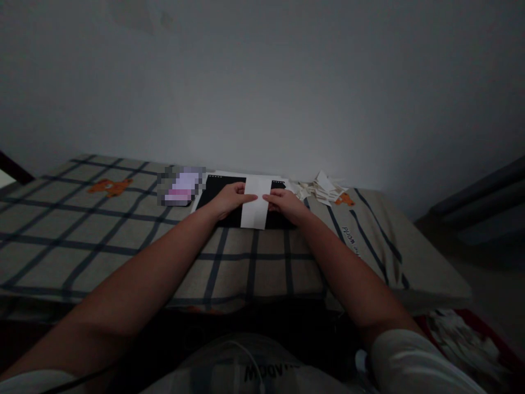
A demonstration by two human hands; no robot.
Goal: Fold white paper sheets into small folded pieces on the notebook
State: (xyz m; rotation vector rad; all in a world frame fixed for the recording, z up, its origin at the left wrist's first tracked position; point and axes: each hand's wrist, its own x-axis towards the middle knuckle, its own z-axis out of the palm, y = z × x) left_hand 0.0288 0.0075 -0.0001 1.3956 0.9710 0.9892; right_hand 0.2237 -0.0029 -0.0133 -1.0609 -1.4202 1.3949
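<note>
A white paper strip (255, 212) is held upright between my two hands, over a black sheet or notebook cover (210, 190) with a row of small holes along its top edge. My left hand (230, 200) pinches the strip's left edge, thumb on the near face. On the opposite edge, my right hand (286, 202) grips it in the same way. The two thumb tips point toward each other with a small gap between them. Fingers behind the strip are mostly hidden. White paper shows under the black sheet's left and far edges.
To the right lies a loose pile of white paper pieces (326, 189). A phone-like object (180, 187), blurred out, rests at the left. A checked cloth (135, 230) covers the table, which meets a grey wall (262, 82). White scraps (463, 334) lie low at the right.
</note>
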